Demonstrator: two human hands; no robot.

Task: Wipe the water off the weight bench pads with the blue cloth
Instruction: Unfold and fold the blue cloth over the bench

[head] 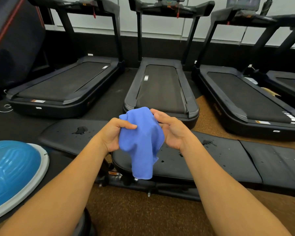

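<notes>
Fingers (126, 126) of the left hand (113, 136) are curled shut over one upper edge of the cloth (140, 142), thumb on top pinching the fabric against the palm. The right hand (171, 131) cups the other side, its fingers bent around the bunched top of the cloth, thumb lying along the fabric. Both hands hold the cloth in the air above the bench (211, 160), not touching the pads; the cloth's loose lower end hangs down in front of the near edge of the bench.

The bench lies flat across the view, black, in three padded sections. The left pad (66, 137) carries a puddle (81, 130) and scattered droplets. The middle pad has another small puddle (207, 143) just right of the right wrist, plus drops near the cloth's hanging tip. The right pad (279, 162) is speckled with fine drops.

A blue balance dome (12, 171) sits at the left, near the bench's end. Beyond the bench stand three treadmills (160, 89) side by side, with part of a fourth at the right edge. The floor under the forearms is brown.
</notes>
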